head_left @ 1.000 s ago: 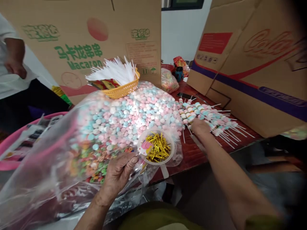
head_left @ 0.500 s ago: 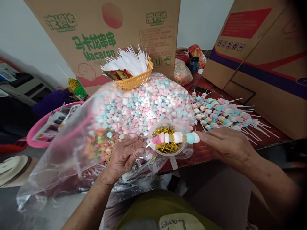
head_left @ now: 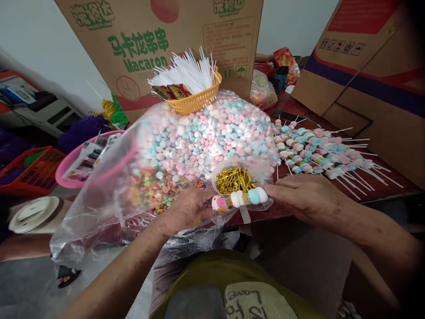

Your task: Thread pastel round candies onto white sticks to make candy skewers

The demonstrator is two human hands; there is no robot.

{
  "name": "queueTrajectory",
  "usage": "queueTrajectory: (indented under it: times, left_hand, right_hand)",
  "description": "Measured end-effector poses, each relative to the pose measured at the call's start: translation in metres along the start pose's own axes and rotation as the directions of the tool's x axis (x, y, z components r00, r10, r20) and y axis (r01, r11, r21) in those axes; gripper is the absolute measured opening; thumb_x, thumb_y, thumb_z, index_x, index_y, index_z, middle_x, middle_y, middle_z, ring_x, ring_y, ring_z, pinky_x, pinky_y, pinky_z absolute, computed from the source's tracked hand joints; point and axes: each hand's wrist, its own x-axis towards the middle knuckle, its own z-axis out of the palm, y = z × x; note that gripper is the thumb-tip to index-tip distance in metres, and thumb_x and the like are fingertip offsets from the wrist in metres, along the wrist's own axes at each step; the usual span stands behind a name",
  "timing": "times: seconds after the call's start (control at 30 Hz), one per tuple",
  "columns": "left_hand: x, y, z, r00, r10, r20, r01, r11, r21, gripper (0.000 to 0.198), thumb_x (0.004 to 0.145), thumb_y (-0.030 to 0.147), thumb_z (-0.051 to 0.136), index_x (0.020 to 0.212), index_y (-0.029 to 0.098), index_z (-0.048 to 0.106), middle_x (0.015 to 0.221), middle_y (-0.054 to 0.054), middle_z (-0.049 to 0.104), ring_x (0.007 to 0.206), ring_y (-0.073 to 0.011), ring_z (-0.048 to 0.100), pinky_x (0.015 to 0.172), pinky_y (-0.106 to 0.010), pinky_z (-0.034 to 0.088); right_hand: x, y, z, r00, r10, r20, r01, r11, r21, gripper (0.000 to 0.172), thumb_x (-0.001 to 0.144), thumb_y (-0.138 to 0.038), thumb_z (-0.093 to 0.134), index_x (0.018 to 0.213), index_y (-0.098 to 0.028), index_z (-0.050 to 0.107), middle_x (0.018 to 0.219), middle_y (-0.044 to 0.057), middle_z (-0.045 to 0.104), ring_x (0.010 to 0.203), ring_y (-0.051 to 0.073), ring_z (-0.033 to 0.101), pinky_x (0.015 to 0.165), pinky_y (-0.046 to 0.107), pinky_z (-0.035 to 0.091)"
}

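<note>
A candy skewer (head_left: 254,196) of white, blue and orange pieces lies level between my hands. Its right end is pinched by my right hand (head_left: 305,197), thumb and fingers closed. At the left end a small printed wrapper (head_left: 220,202) covers the first pieces, and my left hand (head_left: 187,210) grips that wrapper with bent fingers. Just behind the skewer stands a clear plastic bowl (head_left: 217,170) of gold twist ties (head_left: 236,179). Past my left hand, a big clear bag (head_left: 86,221) holds pastel candies (head_left: 199,137) and colourful ring pieces (head_left: 149,190).
Several loaded skewers (head_left: 315,146) are piled on the red table (head_left: 388,190) at right. A yellow basket (head_left: 195,102) of white sticks rests on the candy bag. Cardboard boxes (head_left: 186,26) stand behind. A pink basket (head_left: 71,157) of wrappers is at left.
The printed wrapper has gone further over the skewer's left end, and my left hand has moved right, closer to the candies. The view has shifted slightly.
</note>
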Motion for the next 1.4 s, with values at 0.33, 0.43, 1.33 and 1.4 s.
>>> queueTrajectory:
  times: [0.33,0.43,1.33,1.4]
  left_hand:
    - [0.017,0.011,0.009,0.86,-0.046,0.509,0.345,0.787,-0.512,0.032,0.064,0.035,0.079,0.083,0.016,0.061,0.07,0.005,0.055,0.064,-0.0083,0.048,0.06,-0.018,0.038]
    - [0.017,0.007,0.012,0.822,-0.009,0.569,0.419,0.686,-0.595,0.032,0.064,0.032,0.077,0.086,0.016,0.059,0.072,0.005,0.054,0.066,-0.0096,0.049,0.062,-0.02,0.04]
    - [0.006,-0.005,0.022,0.74,-0.068,0.669,0.629,0.422,-0.653,0.037,0.055,0.027,0.081,0.082,0.015,0.059,0.068,0.003,0.059,0.06,-0.0097,0.051,0.061,-0.023,0.042]
    - [0.007,-0.004,0.025,0.71,-0.039,0.703,0.655,0.404,-0.639,0.033,0.055,0.027,0.081,0.076,0.015,0.059,0.062,0.005,0.057,0.056,-0.0087,0.049,0.058,-0.023,0.042]
  right_hand:
    - [0.014,-0.007,-0.018,0.984,-0.146,0.099,0.169,0.945,-0.28,0.021,0.093,-0.014,0.042,0.104,-0.019,0.059,0.076,0.004,0.061,0.073,0.02,0.046,0.067,0.035,0.027]
    - [0.016,-0.006,-0.012,0.97,-0.244,0.018,0.236,0.914,-0.331,0.021,0.095,-0.015,0.04,0.106,-0.017,0.057,0.074,0.004,0.061,0.071,0.019,0.044,0.067,0.034,0.026]
    - [0.012,-0.018,0.012,0.959,-0.284,-0.026,0.266,0.925,-0.272,0.021,0.09,-0.01,0.041,0.104,-0.014,0.057,0.065,0.0,0.056,0.06,0.015,0.042,0.06,0.032,0.026]
    - [0.009,-0.018,0.009,0.949,-0.313,-0.04,0.286,0.906,-0.313,0.023,0.09,-0.01,0.041,0.108,-0.014,0.055,0.067,0.001,0.057,0.061,0.016,0.042,0.06,0.032,0.027]
